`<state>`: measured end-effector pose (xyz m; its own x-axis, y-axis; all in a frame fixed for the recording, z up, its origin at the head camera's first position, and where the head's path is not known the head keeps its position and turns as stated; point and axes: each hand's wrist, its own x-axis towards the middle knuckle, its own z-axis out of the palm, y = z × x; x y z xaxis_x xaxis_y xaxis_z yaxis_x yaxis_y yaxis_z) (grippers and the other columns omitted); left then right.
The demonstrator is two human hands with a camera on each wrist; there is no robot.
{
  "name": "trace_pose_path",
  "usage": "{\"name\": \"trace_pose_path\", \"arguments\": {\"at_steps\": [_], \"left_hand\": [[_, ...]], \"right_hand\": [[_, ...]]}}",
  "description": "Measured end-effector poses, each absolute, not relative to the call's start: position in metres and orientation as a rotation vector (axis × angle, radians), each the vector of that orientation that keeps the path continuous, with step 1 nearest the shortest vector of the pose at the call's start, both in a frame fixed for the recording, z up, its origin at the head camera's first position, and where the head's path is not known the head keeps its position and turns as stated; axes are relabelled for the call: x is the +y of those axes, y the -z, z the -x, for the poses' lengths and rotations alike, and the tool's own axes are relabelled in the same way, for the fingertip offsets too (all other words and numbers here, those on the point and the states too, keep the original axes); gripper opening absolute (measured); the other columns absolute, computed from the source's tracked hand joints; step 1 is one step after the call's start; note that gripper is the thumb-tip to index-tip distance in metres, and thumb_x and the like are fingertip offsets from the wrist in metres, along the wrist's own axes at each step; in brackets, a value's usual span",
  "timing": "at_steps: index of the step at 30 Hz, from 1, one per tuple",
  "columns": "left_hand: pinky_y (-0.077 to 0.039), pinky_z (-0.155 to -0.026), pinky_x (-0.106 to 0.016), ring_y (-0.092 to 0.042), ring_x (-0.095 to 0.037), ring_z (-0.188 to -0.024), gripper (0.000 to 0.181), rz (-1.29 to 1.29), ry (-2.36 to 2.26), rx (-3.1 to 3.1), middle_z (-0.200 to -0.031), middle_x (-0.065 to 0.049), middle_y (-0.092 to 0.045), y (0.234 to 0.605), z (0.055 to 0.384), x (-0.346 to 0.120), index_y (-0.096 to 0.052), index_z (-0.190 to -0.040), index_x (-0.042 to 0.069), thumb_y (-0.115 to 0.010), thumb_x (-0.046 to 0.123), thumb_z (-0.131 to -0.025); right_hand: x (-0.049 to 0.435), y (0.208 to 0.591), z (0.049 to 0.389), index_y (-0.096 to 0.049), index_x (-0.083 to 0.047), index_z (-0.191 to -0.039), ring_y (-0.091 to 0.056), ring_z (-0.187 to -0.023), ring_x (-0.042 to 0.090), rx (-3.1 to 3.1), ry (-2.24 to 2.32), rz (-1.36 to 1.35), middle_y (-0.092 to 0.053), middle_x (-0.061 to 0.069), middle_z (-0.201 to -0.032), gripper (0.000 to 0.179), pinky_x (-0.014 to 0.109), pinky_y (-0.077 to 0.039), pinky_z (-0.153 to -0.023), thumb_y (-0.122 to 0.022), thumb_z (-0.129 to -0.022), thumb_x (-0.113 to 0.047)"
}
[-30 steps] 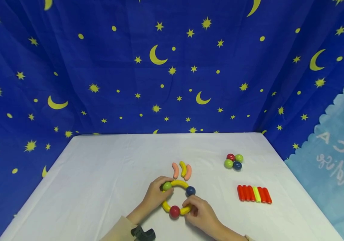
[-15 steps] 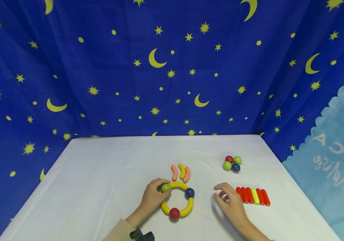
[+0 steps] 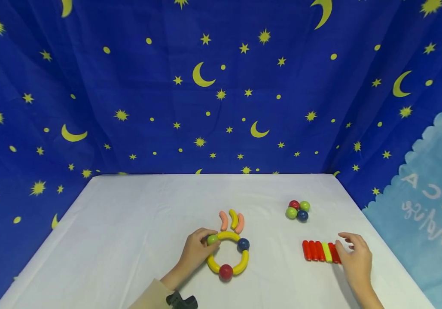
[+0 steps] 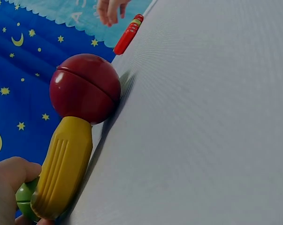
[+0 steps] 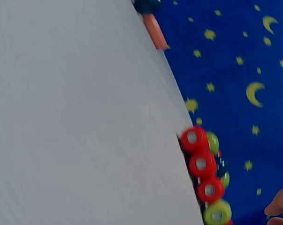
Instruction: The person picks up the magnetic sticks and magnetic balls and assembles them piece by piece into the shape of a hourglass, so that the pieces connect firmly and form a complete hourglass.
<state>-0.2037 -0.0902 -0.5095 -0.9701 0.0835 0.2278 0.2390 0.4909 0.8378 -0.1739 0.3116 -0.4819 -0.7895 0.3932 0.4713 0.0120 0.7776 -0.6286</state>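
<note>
In the head view a ring of curved yellow pieces (image 3: 241, 268) and coloured balls lies on the white table. My left hand (image 3: 196, 250) pinches the ring's green ball (image 3: 212, 239) between thumb and fingers. The ring also has a blue ball (image 3: 243, 244) at its right and a red ball (image 3: 226, 272) at the front. My right hand (image 3: 357, 259) hovers with parted thumb and fingers at the right end of a row of short red rods (image 3: 313, 250), covering part of it. One rod (image 3: 327, 252) in that row is yellow-green. Grey round ends show on the red rods (image 5: 201, 164) in the right wrist view.
Behind the ring lie two pink curved pieces (image 3: 224, 220) and a yellow curved piece (image 3: 233, 219). A cluster with a red ball (image 3: 294, 205), a dark blue ball (image 3: 302, 216) and two green balls sits farther back right. A starry blue cloth (image 3: 221, 103) hangs behind the table.
My right hand has let go of the ring's right yellow piece and moved right to the far end of the rod row. My left hand keeps its pinch on the green ball.
</note>
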Motion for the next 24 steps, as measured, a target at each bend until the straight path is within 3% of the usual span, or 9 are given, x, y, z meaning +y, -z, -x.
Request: {"name": "trace_pose_path", "arguments": {"at_steps": [4, 7, 24], "left_hand": [[-0.041, -0.059, -0.015, -0.047, -0.004, -0.068, 0.027, 0.286, 1.486, -2.569, -0.093, -0.003, -0.067, 0.51, 0.203, -0.09, -0.072, -0.1, 0.01, -0.078, 0.019, -0.076], [-0.042, -0.061, -0.015, -0.049, -0.005, -0.072, 0.026, 0.28, 1.484, -2.565, -0.095, -0.003, -0.068, 0.51, 0.203, -0.089, -0.071, -0.1, 0.011, -0.078, 0.018, -0.076], [-0.04, -0.058, -0.016, -0.046, -0.005, -0.068, 0.025, 0.259, 1.49, -2.59, -0.093, -0.003, -0.066, 0.511, 0.204, -0.09, -0.07, -0.1, 0.01, -0.076, 0.016, -0.077]], "right_hand": [[0.334, 0.487, 0.175, -0.065, 0.005, -0.102, -0.038, -0.073, -0.014, -2.365, -0.909, 0.471, -0.064, 0.024, -0.101, 0.023, 0.0, -0.03, -0.063, -0.068, -0.081, -0.001], [0.345, 0.49, 0.175, -0.063, 0.006, -0.107, -0.034, -0.066, -0.021, -2.412, -1.025, 0.613, -0.063, 0.027, -0.108, 0.028, 0.0, -0.033, -0.058, -0.068, -0.084, -0.008], [0.344, 0.491, 0.178, -0.058, 0.003, -0.117, -0.046, -0.062, -0.01, -2.539, -1.181, 0.671, -0.062, 0.027, -0.116, 0.038, 0.015, -0.047, -0.055, -0.067, -0.085, -0.016]]}}
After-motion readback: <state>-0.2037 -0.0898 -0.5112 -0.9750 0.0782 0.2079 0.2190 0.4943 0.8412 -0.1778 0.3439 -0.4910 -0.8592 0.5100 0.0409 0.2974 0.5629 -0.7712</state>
